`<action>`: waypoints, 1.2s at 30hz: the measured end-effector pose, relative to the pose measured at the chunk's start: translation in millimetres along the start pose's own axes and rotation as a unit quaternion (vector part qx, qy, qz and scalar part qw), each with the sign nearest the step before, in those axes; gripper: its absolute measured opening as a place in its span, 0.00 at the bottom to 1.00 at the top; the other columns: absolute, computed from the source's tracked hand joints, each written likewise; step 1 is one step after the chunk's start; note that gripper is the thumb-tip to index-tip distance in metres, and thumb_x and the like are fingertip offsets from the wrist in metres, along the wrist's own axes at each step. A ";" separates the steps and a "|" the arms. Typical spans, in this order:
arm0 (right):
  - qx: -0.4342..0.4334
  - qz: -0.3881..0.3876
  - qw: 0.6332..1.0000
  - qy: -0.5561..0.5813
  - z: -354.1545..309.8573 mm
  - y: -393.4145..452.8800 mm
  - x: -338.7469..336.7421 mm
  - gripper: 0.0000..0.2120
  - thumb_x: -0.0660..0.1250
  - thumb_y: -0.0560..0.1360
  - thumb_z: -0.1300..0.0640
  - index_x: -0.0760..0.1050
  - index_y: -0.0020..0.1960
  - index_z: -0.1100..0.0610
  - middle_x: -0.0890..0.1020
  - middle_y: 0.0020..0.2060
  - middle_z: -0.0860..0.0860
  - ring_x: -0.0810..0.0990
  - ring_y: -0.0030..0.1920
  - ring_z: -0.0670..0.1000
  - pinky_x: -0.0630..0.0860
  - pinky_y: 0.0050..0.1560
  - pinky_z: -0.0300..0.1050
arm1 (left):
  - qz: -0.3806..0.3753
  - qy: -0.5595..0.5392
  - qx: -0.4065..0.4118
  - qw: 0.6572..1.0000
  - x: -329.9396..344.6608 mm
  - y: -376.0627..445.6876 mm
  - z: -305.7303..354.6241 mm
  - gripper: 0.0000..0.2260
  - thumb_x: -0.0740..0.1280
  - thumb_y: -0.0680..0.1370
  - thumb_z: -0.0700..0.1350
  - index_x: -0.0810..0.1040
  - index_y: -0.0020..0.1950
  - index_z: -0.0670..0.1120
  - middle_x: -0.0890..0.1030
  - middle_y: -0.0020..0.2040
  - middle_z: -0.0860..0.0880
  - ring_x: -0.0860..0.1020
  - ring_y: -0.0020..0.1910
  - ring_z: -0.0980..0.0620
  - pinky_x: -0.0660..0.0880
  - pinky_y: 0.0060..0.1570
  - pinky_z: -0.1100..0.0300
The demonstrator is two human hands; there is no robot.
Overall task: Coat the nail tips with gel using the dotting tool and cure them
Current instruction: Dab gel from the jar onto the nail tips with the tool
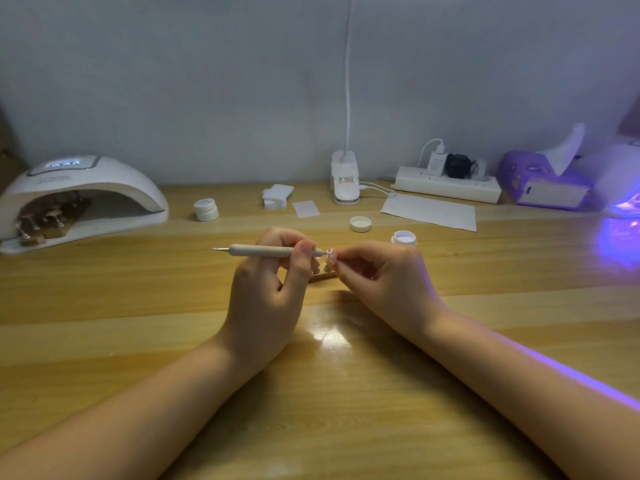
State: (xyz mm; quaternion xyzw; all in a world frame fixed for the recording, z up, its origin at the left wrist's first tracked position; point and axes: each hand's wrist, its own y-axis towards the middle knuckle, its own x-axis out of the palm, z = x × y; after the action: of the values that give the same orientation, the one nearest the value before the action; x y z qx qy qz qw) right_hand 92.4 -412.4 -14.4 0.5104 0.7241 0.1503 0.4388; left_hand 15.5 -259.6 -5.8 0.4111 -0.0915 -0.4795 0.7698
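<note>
I have my left hand [266, 289] closed around the dotting tool [270, 251], pinching its pale shaft between thumb and fingers so that it lies almost level above the wooden table [138, 306], one metal end pointing left and the other pointing right. My right hand [381, 275] is closed too, its fingertips [341, 263] pinching a small pink nail tip [331, 255] at the middle of the table, and the tool's right end touches that tip or sits just beside it; I cannot tell which. Just below the tip, a small stand [323, 273] shows between my hands, mostly hidden by them. Near my right hand, further back, an open gel jar [404, 238] stands with its lid [360, 224] lying apart to the left. A closed small jar [206, 209] sits further left. At the far left a white curing lamp [79, 199] holds more stands with tips inside its opening. At the far right edge, another lamp [620, 188] throws violet light onto the table. A power strip [446, 188] lies along the back wall.
</note>
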 end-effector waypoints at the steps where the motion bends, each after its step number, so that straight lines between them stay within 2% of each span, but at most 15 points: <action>1: 0.000 0.000 1.000 0.000 -0.2 0.0 0.1 0.06 0.72 0.74 0.59 0.84 0.51 0.58 0.85 0.41 0.50 0.83 0.39 0.49 0.80 0.40 0.52 | 0.003 -0.005 -0.002 1.000 -0.2 -0.1 -0.2 0.05 0.60 0.80 0.49 0.74 0.47 0.52 0.81 0.39 0.52 0.81 0.39 0.55 0.78 0.39 0.59; 5: -0.003 -0.007 1.000 -0.005 -0.8 -0.1 -0.3 0.07 0.71 0.74 0.60 0.83 0.51 0.58 0.85 0.41 0.50 0.83 0.39 0.49 0.80 0.40 0.51 | 0.011 -0.005 -0.006 1.000 0.0 0.0 -0.7 0.04 0.61 0.80 0.44 0.74 0.48 0.50 0.81 0.40 0.52 0.81 0.39 0.55 0.78 0.39 0.57; 14: 0.003 -0.008 1.000 -0.003 -2.1 -0.2 -0.3 0.06 0.71 0.74 0.62 0.84 0.50 0.58 0.85 0.40 0.50 0.82 0.39 0.49 0.79 0.41 0.51 | -0.007 -0.001 -0.023 1.000 0.1 -0.6 0.3 0.04 0.60 0.80 0.46 0.73 0.48 0.54 0.81 0.41 0.52 0.81 0.41 0.54 0.78 0.41 0.53; 24: 0.003 -0.007 1.000 -0.002 -3.4 -0.2 -0.9 0.06 0.72 0.73 0.62 0.84 0.50 0.58 0.85 0.41 0.50 0.83 0.39 0.48 0.80 0.41 0.50 | -0.002 -0.005 -0.018 1.000 -0.2 -0.9 1.2 0.04 0.60 0.80 0.45 0.74 0.48 0.53 0.81 0.41 0.51 0.81 0.41 0.54 0.79 0.41 0.54; 28: -0.001 -0.004 1.000 -0.005 -3.9 -0.2 -1.0 0.06 0.72 0.73 0.62 0.84 0.50 0.58 0.85 0.40 0.49 0.82 0.39 0.47 0.80 0.41 0.49 | -0.011 0.004 -0.020 1.000 0.1 -0.4 0.9 0.04 0.60 0.80 0.45 0.74 0.48 0.52 0.81 0.41 0.51 0.81 0.41 0.52 0.78 0.41 0.50; 36: -0.001 -0.008 1.000 -0.005 -3.8 0.1 -1.2 0.07 0.72 0.73 0.62 0.84 0.51 0.58 0.85 0.41 0.49 0.83 0.39 0.47 0.80 0.41 0.49 | -0.006 0.000 -0.020 1.000 0.1 -1.0 1.0 0.04 0.60 0.80 0.45 0.73 0.48 0.54 0.81 0.41 0.51 0.81 0.41 0.53 0.79 0.41 0.52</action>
State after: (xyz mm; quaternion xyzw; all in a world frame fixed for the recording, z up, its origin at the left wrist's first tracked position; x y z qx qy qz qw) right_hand 89.6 -412.6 -11.6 0.5052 0.7255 0.1446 0.4444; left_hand 14.3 -260.5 -5.9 0.3963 -0.0796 -0.4863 0.7747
